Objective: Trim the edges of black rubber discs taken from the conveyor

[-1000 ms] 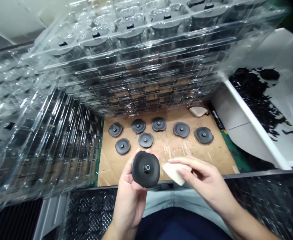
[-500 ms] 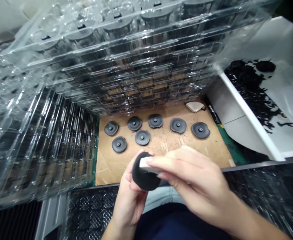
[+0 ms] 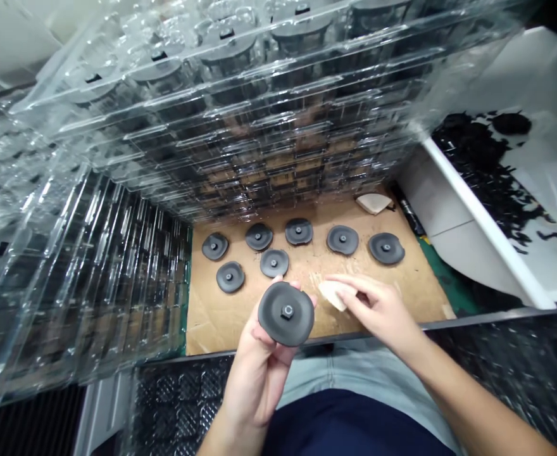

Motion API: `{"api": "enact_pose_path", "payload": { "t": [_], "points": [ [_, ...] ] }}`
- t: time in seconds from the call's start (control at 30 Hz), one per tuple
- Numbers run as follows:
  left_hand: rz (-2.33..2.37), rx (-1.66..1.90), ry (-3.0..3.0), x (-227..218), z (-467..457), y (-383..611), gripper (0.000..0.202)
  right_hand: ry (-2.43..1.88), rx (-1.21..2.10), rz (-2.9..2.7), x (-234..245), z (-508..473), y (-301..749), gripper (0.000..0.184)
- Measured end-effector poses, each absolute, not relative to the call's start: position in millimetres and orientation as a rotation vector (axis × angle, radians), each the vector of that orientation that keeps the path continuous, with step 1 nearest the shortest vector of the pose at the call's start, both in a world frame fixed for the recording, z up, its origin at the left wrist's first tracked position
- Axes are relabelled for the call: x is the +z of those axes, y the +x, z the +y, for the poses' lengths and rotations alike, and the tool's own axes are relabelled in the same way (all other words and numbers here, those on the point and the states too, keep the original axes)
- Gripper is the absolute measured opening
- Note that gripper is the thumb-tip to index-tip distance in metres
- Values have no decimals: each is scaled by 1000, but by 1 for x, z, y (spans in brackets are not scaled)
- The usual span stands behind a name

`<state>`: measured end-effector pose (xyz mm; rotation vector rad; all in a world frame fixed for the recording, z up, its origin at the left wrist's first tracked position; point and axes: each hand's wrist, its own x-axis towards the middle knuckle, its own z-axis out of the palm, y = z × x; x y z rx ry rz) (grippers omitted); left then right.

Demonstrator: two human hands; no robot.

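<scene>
My left hand (image 3: 262, 361) holds up a black, dished disc (image 3: 278, 326) by its edge, its face with the central hub turned toward me. To its right, just over the cardboard, my right hand (image 3: 376, 307) pinches a white, wedge-shaped pad (image 3: 334, 293) between thumb and fingers. The pad is apart from the disc. Behind my hands several similar black discs (image 3: 342, 239) lie hub-up on the brown cardboard sheet (image 3: 212, 323), in a loose row with two of them nearer to me.
Stacks of clear plastic trays (image 3: 278, 107) wall off the back and left (image 3: 93, 253). At right stands a white bin (image 3: 492, 221) with small black pieces (image 3: 478, 158). A second white piece (image 3: 374, 202) and a black marker-like stick (image 3: 406, 209) lie at the back right.
My right hand has drawn the white pad off the disc, out to the right and down toward the cardboard. My left hand has tilted the disc so its hub face shows.
</scene>
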<state>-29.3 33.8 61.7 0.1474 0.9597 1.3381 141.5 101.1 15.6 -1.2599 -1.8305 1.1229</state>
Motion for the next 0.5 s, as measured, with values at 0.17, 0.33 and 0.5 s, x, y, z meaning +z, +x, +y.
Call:
{"api": "enact_pose_path", "payload": {
  "t": [0.17,0.33,0.5],
  "points": [
    [957,1359,205,54,31,-26,54,-801,875,-1866,87,94,111,25],
    [1084,1360,230,51,28,-31,51,-619,1163,-2083,98,89,97,22],
    [998,1318,231,57,31,-27,51,-639,790,-2007,96,91,95,27]
  ]
}}
